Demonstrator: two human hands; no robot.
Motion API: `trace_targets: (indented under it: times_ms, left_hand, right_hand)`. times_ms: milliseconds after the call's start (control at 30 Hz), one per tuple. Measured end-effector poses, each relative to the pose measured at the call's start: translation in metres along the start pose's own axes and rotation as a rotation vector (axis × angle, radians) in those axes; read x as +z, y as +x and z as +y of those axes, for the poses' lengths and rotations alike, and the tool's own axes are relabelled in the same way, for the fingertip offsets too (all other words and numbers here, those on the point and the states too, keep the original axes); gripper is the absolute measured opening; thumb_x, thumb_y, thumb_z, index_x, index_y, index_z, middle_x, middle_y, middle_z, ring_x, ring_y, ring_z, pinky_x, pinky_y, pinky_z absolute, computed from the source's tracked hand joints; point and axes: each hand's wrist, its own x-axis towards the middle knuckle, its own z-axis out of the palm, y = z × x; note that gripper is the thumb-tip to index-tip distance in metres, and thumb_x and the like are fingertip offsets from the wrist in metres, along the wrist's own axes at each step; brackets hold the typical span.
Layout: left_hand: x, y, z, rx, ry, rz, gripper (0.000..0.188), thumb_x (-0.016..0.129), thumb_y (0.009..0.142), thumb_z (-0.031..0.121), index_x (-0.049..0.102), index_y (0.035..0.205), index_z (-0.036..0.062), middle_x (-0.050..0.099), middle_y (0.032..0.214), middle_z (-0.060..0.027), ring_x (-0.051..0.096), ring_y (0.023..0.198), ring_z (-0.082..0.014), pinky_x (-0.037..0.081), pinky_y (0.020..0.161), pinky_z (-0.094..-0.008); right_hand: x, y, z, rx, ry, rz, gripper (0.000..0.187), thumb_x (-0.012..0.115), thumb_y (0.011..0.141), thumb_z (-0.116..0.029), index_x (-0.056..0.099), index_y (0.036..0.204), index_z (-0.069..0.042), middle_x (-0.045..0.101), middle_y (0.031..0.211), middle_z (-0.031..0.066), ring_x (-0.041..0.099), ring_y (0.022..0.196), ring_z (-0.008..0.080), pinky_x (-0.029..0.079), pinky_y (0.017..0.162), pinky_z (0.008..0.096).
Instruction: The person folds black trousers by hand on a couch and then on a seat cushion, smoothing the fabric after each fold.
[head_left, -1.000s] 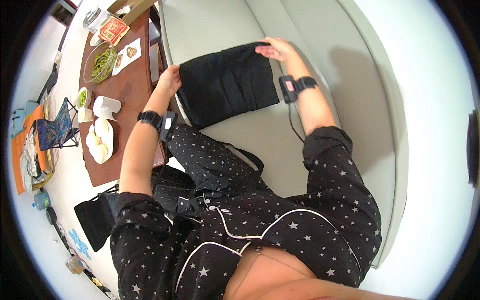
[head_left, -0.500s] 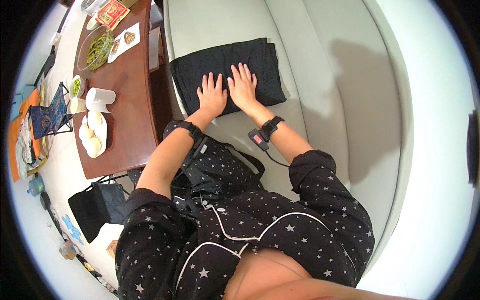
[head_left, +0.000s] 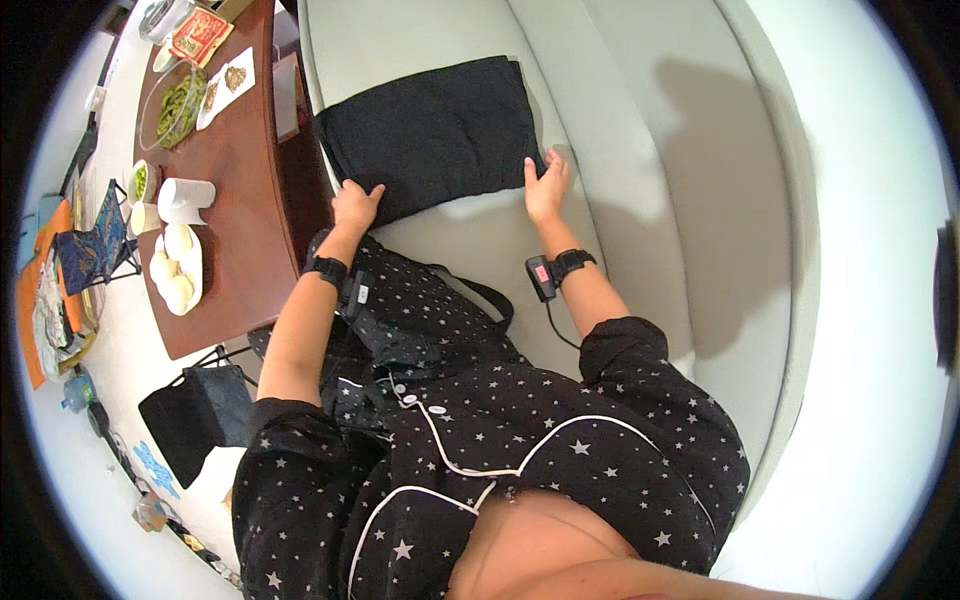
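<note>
A folded black cloth (head_left: 430, 135) lies flat on the light grey sofa seat, with faint creases across it; its exact kind does not show. My left hand (head_left: 356, 207) is at its near left corner, thumb stretched over the fabric and the other fingers curled at the edge, partly hidden. At the near right corner is my right hand (head_left: 546, 188), its thumb by the cloth's edge and its fingers apart from the thumb, pointing away from me. Each wrist wears a black strap; a small black device (head_left: 541, 277) with a cable sits on the right one.
Left of the sofa (head_left: 650, 200) stands a brown wooden table (head_left: 235, 250). It bears a glass bowl (head_left: 160, 125) of green pods, a white paper roll (head_left: 187, 200), a plate (head_left: 196, 275) of pale round items and a red packet (head_left: 200, 37). A black folding chair (head_left: 200, 410) stands nearby.
My hands have gone from lying flat on the middle of the cloth to its near corners, the left moving left and the right moving right. The cloth's surface is now uncovered.
</note>
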Motion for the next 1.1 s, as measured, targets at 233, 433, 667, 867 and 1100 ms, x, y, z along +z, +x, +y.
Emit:
trace_targets:
  times_ms: [233, 433, 667, 867, 1100]
  left_hand:
    - [-0.027, -0.021, 0.014, 0.070, 0.010, -0.259, 0.055, 0.072, 0.066, 0.041, 0.058, 0.081, -0.0100, 0.061, 0.079, -0.0248, 0.060, 0.085, -0.0351, 0.048, 0.074, -0.0386]
    - [-0.050, -0.030, 0.004, 0.079, 0.177, -0.160, 0.031, 0.075, 0.064, 0.017, 0.061, 0.086, 0.0003, 0.061, 0.092, -0.0180, 0.059, 0.089, -0.0326, 0.048, 0.075, -0.0399]
    - [-0.068, -0.034, -0.016, 0.123, 0.288, -0.120, 0.026, 0.073, 0.066, 0.019, 0.063, 0.085, 0.0040, 0.063, 0.089, -0.0150, 0.060, 0.089, -0.0294, 0.048, 0.074, -0.0396]
    - [-0.047, -0.031, -0.001, 0.109, 0.210, -0.280, 0.033, 0.072, 0.067, 0.023, 0.061, 0.093, 0.0055, 0.062, 0.096, -0.0140, 0.058, 0.094, -0.0291, 0.046, 0.079, -0.0394]
    - [-0.045, -0.044, 0.015, 0.111, 0.316, -0.356, 0.053, 0.074, 0.064, 0.030, 0.052, 0.104, 0.0025, 0.057, 0.108, -0.0156, 0.054, 0.103, -0.0287, 0.043, 0.084, -0.0421]
  right_hand:
    - [-0.001, 0.004, 0.019, -0.026, 0.098, -0.072, 0.029, 0.067, 0.074, -0.018, 0.056, 0.094, -0.001, 0.059, 0.088, 0.0150, 0.057, 0.084, 0.0291, 0.044, 0.076, 0.0366]
    - [-0.014, 0.032, 0.027, -0.013, 0.245, 0.021, 0.013, 0.067, 0.073, -0.010, 0.060, 0.078, 0.000, 0.061, 0.070, 0.0099, 0.057, 0.062, 0.0189, 0.045, 0.061, 0.0301]
    - [-0.028, 0.051, 0.037, 0.016, -0.008, -0.062, 0.015, 0.066, 0.075, -0.012, 0.060, 0.082, -0.001, 0.062, 0.072, 0.0117, 0.059, 0.063, 0.0224, 0.046, 0.062, 0.0317]
    - [-0.017, 0.049, 0.032, -0.048, 0.051, -0.019, 0.042, 0.063, 0.077, -0.032, 0.055, 0.101, 0.001, 0.059, 0.099, 0.0173, 0.054, 0.093, 0.0309, 0.042, 0.082, 0.0383]
    - [-0.026, 0.000, 0.003, -0.031, -0.287, 0.103, 0.030, 0.065, 0.073, -0.026, 0.058, 0.092, -0.004, 0.055, 0.087, 0.0117, 0.049, 0.091, 0.0296, 0.039, 0.081, 0.0399]
